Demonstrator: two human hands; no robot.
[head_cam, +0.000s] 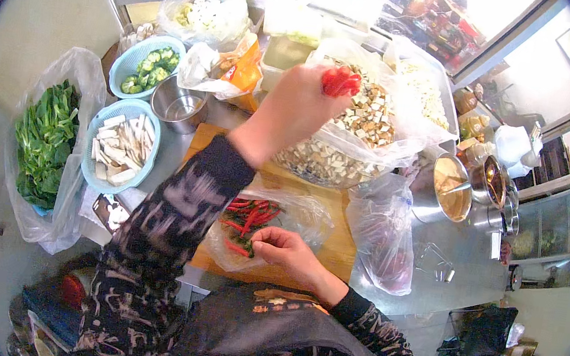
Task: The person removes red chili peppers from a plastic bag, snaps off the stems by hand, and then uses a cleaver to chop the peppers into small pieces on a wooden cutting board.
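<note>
My left hand [294,106] is raised over the far side of the wooden cutting board, closed around a bunch of red chili peppers [341,81]. Beneath it lies a large clear bag of diced pale and brown food [374,117]. On the cutting board [344,240] an opened clear plastic bag [307,211] holds more red chilies [253,214] with green stems. My right hand [286,254] is at the near edge of that bag, thumb and forefinger pinched on a green stem [251,249].
To the left are a blue basket of white strips [121,148], a basket of broccoli [152,70], a steel pot [180,105] and bagged leafy greens [47,141]. At right stand a knotted plastic bag [385,234] and a steel pot of brown paste [448,186]. A phone [110,212] lies at left.
</note>
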